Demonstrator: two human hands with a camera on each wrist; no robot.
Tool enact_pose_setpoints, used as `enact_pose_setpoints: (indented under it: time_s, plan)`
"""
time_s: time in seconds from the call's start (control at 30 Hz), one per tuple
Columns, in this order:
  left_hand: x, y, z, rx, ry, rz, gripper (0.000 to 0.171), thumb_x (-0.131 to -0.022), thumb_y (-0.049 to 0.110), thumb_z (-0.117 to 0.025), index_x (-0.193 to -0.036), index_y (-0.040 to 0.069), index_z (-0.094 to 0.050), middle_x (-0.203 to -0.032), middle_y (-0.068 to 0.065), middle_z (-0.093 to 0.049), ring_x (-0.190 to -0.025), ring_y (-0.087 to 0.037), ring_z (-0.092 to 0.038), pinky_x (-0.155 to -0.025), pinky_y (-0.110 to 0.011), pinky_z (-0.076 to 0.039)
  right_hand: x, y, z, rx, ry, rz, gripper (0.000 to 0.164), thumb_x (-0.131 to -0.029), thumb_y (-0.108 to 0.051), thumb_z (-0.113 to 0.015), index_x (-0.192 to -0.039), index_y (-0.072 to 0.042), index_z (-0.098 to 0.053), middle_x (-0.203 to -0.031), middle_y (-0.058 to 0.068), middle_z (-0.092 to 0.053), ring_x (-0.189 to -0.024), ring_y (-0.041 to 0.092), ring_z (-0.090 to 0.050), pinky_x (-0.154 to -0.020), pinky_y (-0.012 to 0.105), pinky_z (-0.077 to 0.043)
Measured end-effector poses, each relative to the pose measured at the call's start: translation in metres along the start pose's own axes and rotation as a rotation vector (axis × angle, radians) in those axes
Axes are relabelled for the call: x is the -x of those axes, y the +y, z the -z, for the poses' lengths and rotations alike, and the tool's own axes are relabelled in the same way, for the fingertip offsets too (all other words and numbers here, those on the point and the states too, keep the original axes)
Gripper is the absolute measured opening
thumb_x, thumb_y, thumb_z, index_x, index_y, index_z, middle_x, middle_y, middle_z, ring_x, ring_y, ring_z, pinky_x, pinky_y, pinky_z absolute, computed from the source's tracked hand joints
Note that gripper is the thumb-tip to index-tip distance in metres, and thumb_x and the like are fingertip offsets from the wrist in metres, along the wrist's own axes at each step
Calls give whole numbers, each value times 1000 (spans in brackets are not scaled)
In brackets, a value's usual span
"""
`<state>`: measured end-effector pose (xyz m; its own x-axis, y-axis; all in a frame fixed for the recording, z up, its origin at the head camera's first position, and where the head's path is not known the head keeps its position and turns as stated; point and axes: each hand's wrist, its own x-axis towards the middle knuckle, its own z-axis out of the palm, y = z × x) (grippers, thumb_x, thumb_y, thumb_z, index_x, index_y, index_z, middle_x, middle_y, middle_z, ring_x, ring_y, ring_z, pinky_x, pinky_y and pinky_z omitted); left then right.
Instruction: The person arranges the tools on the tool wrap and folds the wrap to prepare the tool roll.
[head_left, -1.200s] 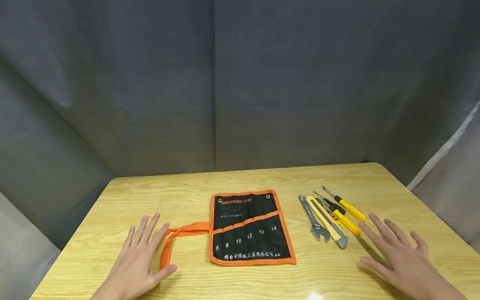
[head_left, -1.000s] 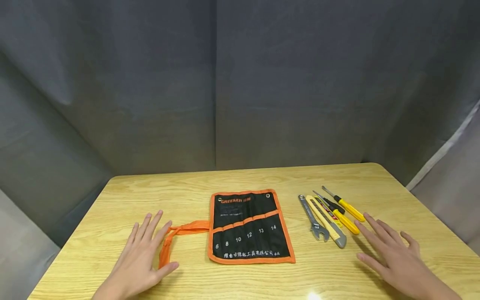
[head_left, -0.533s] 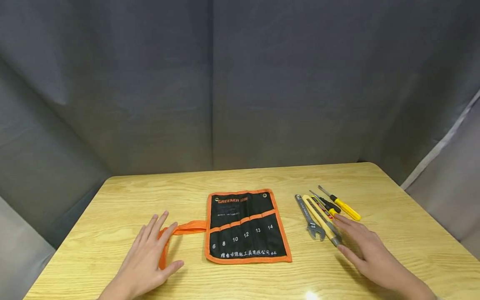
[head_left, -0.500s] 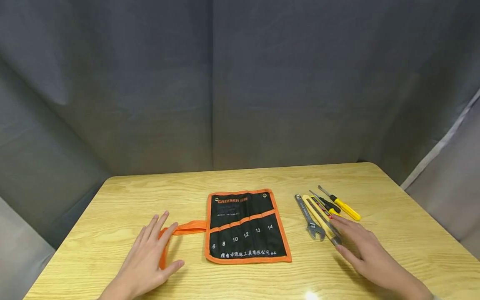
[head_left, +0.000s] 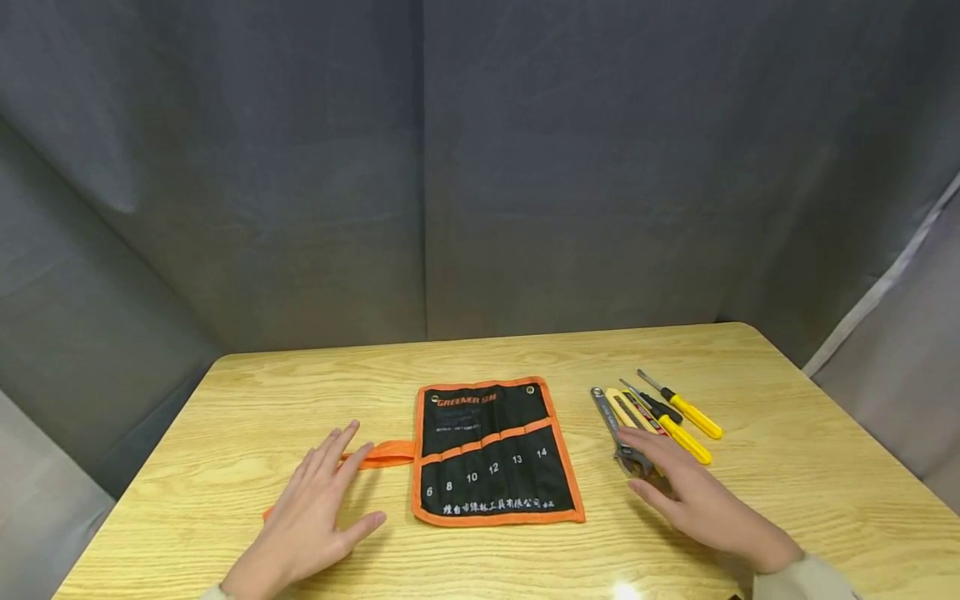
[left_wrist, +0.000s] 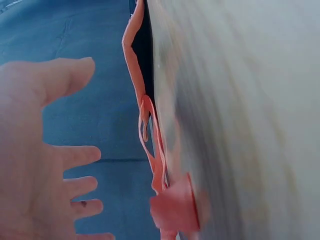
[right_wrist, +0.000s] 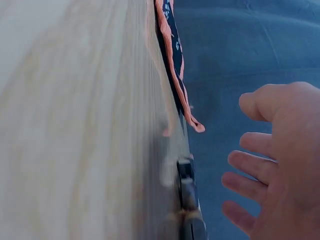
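Observation:
A black tool pouch (head_left: 495, 492) with orange edging and numbered pockets lies flat in the middle of the table. From its left side runs an orange strap (head_left: 386, 452), partly hidden by my left hand (head_left: 318, 508), which hovers with spread fingers and holds nothing. My right hand (head_left: 690, 500) is above the tools at the right, fingers extended and empty. Beneath its fingertips lie an adjustable wrench (head_left: 604, 410) and a yellow utility knife (head_left: 619, 404), the knife's near end covered. In the right wrist view the wrench (right_wrist: 187, 192) sits on the tabletop, apart from the fingers.
Two yellow-handled screwdrivers (head_left: 699, 417) lie to the right of the knife, along with a small black-handled tool (head_left: 662, 408) and a red-and-yellow item whose kind I cannot tell. Dark grey curtains (head_left: 480, 208) hang behind the wooden table (head_left: 315, 375).
My right hand has moved left, from beside the screwdrivers to over the knife and wrench. My left hand has shifted slightly right, covering more of the strap. The tools and pouch stay put.

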<state>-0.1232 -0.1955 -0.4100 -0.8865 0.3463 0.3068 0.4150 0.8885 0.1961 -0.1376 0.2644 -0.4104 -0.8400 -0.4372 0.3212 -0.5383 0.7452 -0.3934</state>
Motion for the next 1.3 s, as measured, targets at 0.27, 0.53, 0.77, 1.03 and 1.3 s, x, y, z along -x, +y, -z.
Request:
enact_pose_setpoints:
  time_s: [0.27, 0.53, 0.77, 1.03, 1.3]
  plan:
    - [-9, 7, 0, 170, -109, 34, 72, -85, 53, -65, -142, 11, -47, -157, -5, -29, -133, -32, -41, -100, -59, -39, -14, -5, -11, -31, -59, -5, 54, -94, -23, -63, -144, -20, -44, -147, 2, -46, -134, 26, -43, -107, 18, -31]
    - [-33, 12, -3, 284, -146, 42, 67, -88, 47, -65, -141, 10, -47, -157, -6, -30, -138, -33, -36, -102, -60, -37, -27, -6, -17, -91, -63, -21, 49, -95, -20, -62, -141, -11, -47, -143, 7, -50, -131, 29, -47, -98, 44, -47]
    - [-48, 20, -8, 353, -214, 60, 65, -89, 40, -66, -142, 7, -46, -155, -11, -32, -140, -36, -32, -105, -61, -33, -36, -5, -23, -141, -88, -49, 49, -97, -25, -59, -143, -13, -46, -146, 5, -47, -134, 30, -44, -101, 49, -44]
    - [-53, 27, -16, 400, -284, 60, 63, -90, 37, -66, -142, 7, -45, -156, -10, -31, -142, -36, -29, -109, -62, -28, -49, -7, -36, -242, -117, -28, 54, -96, -24, -60, -145, -10, -43, -149, 9, -41, -138, 36, -36, -105, 60, -34]
    - [-59, 32, -27, 378, -302, -27, 59, -92, 33, -64, -141, 6, -45, -157, -12, -29, -143, -36, -27, -111, -61, -22, -62, -10, -46, -291, -157, 20, 55, -94, -23, -63, -144, -9, -45, -152, 9, -39, -138, 34, -36, -105, 59, -34]
